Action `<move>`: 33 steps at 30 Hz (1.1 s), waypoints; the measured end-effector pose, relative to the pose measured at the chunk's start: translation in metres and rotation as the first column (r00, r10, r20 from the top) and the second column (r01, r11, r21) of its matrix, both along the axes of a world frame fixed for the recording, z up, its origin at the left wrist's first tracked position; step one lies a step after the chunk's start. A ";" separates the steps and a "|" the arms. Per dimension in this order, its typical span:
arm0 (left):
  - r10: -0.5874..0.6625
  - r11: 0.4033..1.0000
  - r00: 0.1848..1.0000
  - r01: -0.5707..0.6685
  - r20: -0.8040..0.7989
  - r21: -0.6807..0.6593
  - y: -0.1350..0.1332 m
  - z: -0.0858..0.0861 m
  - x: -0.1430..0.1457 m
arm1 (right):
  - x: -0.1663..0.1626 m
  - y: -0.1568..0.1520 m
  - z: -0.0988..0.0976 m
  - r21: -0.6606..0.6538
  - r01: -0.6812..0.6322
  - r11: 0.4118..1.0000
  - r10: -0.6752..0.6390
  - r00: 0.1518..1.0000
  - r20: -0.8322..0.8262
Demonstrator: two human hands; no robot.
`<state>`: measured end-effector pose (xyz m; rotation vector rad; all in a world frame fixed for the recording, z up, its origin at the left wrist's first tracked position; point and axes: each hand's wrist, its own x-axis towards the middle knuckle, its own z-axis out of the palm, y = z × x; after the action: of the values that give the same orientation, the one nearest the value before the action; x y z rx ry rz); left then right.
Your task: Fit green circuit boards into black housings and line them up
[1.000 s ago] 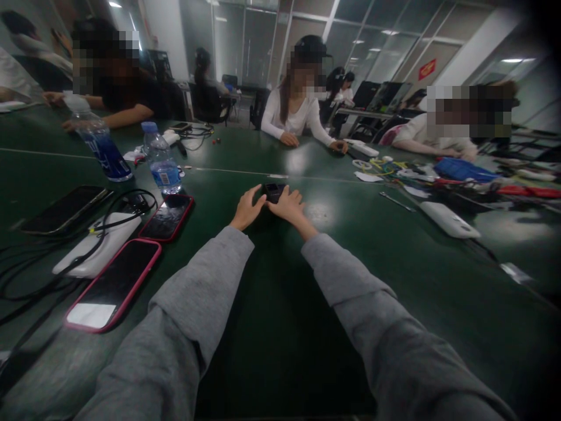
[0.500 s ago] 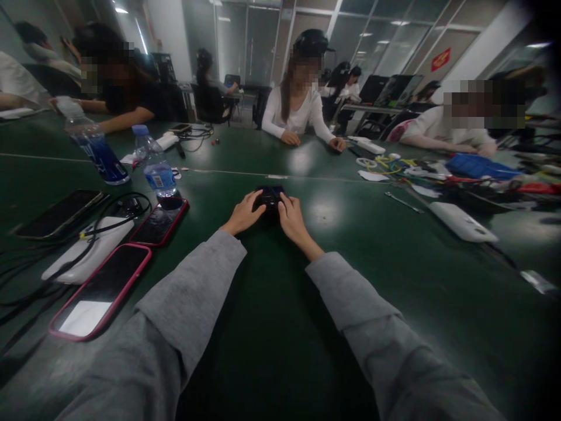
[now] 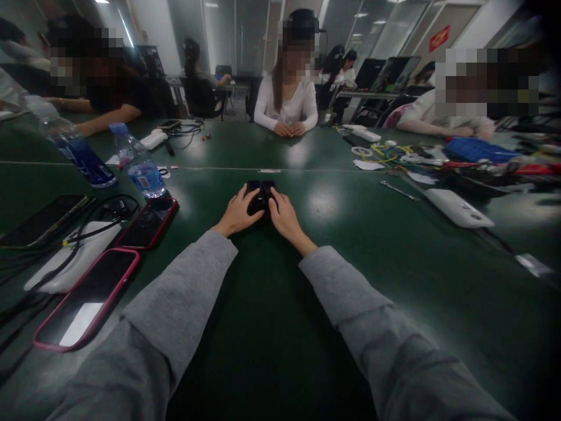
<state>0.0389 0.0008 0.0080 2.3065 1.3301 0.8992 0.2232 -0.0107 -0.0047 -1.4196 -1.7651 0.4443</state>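
My left hand [image 3: 239, 211] is curled around the left side of a small black object [image 3: 256, 202] that rests on the dark green table [image 3: 346, 263]. Its thumb lies along the near edge. On the other side, my right hand [image 3: 286, 217] grips the object with its fingers over the right part. A narrow gap or seam runs down the middle, with darker bluish tops at the far end. Fingers cover much of it, so its kind cannot be made out.
To the left are a red-edged phone [image 3: 148, 223], a pink-cased phone [image 3: 87, 301], a white power bank [image 3: 72, 257], cables and two bottles [image 3: 146, 174]. A wrench [image 3: 398, 190], a white device [image 3: 459, 208] and tangled cables [image 3: 394, 153] lie right. Several people sit beyond.
The view has shifted, so most things sit further left. My left thumb has straightened along the object, and its middle gap looks wider. The person opposite has brought their hands together.
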 end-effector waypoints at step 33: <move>0.301 0.941 0.950 -0.310 0.082 0.133 0.007 -0.020 -0.059 | 0.056 0.019 -0.003 0.254 0.288 0.923 -0.302 0.953 0.017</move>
<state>-0.0203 0.0081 -0.0124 2.1895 1.6790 1.1879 0.2787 0.0082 -0.0074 -1.4938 -1.5511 0.0208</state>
